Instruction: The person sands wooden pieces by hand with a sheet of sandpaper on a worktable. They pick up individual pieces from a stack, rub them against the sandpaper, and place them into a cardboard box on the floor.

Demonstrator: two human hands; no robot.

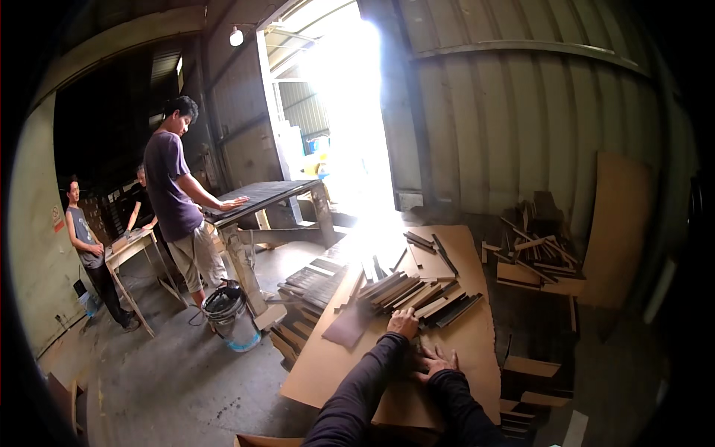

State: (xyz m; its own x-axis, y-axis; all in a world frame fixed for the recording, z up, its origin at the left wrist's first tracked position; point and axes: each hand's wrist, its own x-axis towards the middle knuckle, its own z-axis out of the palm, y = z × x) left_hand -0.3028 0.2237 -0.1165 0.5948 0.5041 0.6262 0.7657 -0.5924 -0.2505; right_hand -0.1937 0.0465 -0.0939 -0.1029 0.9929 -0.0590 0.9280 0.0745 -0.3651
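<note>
Wooden strips (393, 292), some pale and some dark-edged, lie in a row on a large brown cardboard sheet (328, 372). At their near end is my left hand (403, 323), its fingers curled closed; whatever they grip is hidden. My right hand (438, 361) rests just nearer and to the right, fingers spread over the board and holding nothing visible. A brownish square sheet (348, 326) that looks like sandpaper lies left of the strips. Beyond the row, several loose dark strips (445, 255) are scattered on the cardboard.
A heap of wood offcuts (540, 253) sits at the right by the metal wall, beside a leaning board (617, 231). To the left, a co-worker (175, 171) touches a dark-topped bench (268, 195); a bucket (237, 320) stands below. Other people are at a farther table (128, 246).
</note>
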